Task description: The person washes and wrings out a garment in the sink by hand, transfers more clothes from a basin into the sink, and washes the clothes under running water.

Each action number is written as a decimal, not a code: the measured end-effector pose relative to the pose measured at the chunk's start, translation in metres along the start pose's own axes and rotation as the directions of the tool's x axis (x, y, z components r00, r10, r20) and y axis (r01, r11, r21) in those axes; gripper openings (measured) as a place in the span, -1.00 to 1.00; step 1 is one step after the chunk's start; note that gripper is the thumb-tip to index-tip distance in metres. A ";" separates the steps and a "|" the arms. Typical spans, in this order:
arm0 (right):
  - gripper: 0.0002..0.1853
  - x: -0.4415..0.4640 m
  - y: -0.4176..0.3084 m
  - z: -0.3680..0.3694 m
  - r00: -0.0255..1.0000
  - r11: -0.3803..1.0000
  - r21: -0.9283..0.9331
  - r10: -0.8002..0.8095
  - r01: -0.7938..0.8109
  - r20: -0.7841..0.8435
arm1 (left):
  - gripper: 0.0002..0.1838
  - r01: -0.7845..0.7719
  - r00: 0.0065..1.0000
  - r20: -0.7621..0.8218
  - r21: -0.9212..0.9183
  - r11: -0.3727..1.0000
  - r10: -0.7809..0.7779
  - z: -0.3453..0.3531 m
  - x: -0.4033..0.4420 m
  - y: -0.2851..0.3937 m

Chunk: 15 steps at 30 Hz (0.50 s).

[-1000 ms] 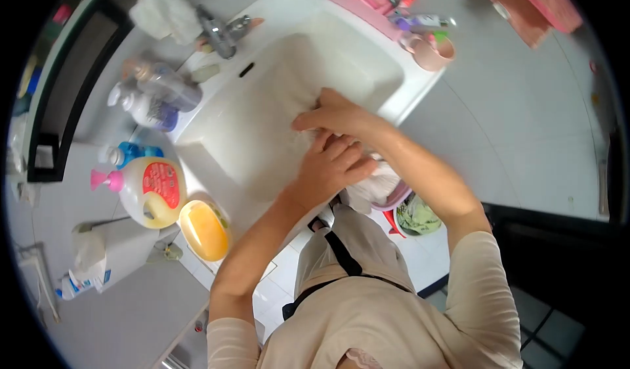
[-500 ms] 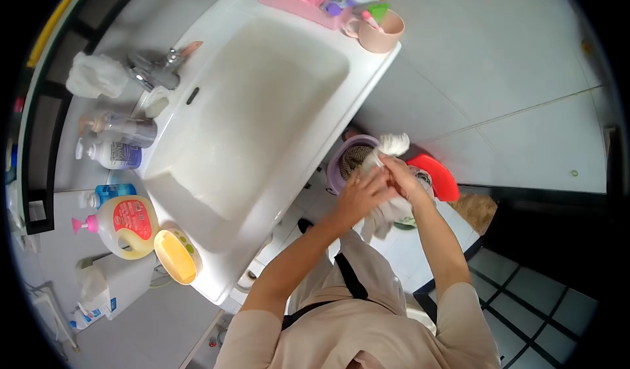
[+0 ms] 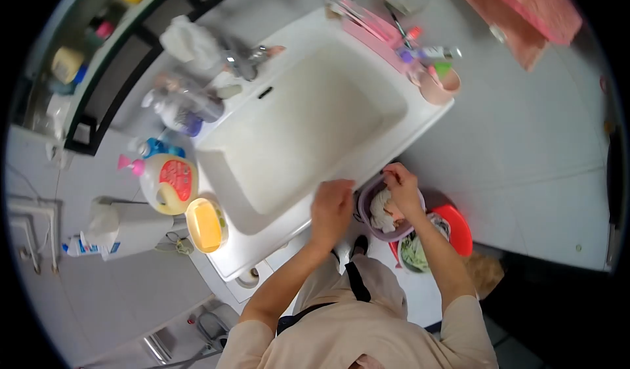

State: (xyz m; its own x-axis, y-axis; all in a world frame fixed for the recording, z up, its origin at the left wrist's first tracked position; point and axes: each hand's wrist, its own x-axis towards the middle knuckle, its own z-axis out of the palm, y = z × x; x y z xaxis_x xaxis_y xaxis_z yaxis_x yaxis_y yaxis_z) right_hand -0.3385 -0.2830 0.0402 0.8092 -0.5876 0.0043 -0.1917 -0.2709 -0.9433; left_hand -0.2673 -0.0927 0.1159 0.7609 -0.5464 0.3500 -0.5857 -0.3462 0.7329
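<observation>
No lettering can be read; the red label (image 3: 177,177) on the pink-pumped bottle (image 3: 153,181) is too blurred.

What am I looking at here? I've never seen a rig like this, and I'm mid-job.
There's no machine: these are a person's bare left hand and right hand, viewed by one head-worn camera looking forward and down. The left is by the front edge of a white sink; the right is at a purple basin, with white cloth inside. A pink cup and a pump jug stand around the sink. Whether either hand holds anything, I can't tell.
</observation>
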 end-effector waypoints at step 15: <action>-0.60 0.129 -0.021 0.247 0.735 0.374 -0.811 0.362 0.449 0.574 | -0.62 0.271 0.421 0.556 0.677 0.684 -0.717 -0.071 -0.009 -0.191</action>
State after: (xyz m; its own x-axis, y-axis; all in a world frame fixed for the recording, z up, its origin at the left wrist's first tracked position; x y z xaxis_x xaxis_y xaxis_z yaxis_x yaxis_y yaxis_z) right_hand -0.0931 -0.1652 -0.0211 0.8440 -0.0923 -0.5284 -0.1588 -0.9839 -0.0818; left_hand -0.1421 0.0320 0.0140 0.5852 -0.4056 -0.7022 -0.3838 -0.9013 0.2007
